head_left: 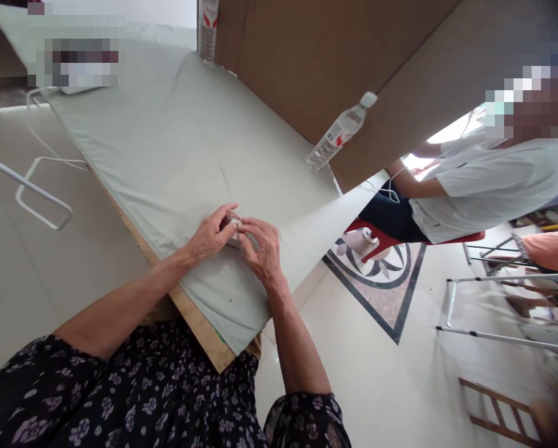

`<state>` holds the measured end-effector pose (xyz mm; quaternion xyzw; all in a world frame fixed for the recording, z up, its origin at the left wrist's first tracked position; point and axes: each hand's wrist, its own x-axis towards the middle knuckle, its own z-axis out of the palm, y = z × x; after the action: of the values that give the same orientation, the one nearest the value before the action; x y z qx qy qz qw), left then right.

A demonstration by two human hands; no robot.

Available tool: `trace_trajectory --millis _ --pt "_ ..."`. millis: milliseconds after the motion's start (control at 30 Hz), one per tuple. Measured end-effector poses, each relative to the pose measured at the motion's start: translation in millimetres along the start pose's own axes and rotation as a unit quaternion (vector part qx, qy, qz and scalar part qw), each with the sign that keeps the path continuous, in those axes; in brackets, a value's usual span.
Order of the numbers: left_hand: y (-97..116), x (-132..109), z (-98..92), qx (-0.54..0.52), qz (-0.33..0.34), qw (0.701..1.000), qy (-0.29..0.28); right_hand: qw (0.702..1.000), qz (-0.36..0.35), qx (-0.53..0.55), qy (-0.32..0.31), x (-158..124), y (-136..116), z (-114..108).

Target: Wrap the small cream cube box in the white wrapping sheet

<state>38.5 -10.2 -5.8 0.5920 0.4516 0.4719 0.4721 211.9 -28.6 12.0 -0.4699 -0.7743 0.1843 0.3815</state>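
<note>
Between my hands, just above or on the cloth near the table's close corner, is a small whitish-grey object (233,239), mostly covered by fingers, so its kind cannot be made out. My left hand (208,236) grips it from the left, with the thumb across its top and the fingers curled round the far side. From the right, my right hand (264,250) has its thumb and fingertips pressed on the same object. Both hands rest low over the pale green cloth (167,149).
A brown cardboard panel (297,68) stands across the table. One clear bottle (337,134) leans in front of it; another bottle (207,34) is at its far end. A whitish device (85,78), partly pixelated, lies far left. At right, a person in a white shirt (503,183) sits on a red stool.
</note>
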Motion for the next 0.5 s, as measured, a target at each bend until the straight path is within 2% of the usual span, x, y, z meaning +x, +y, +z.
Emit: trace_trajectory --millis 100,200,333,500 --pt "-0.3 0.8 -3.6 -0.024 -0.016 1.000 -0.006 0.993 -0.048 -0.104 -0.026 -8.4 4.2 -0.6" --pt "2.2 2.3 -12.0 -0.068 -0.044 0.997 -0.001 0.984 -0.076 -0.159 -0.022 -11.4 10.5 1.7" --pt "5.7 3.2 -19.2 -0.088 -0.063 0.994 -0.008 0.981 -0.090 -0.173 -0.018 -12.6 15.1 5.9" --pt "5.2 4.3 -15.2 -0.021 -0.045 0.999 0.003 0.985 -0.063 -0.161 -0.006 -15.0 16.9 9.3"
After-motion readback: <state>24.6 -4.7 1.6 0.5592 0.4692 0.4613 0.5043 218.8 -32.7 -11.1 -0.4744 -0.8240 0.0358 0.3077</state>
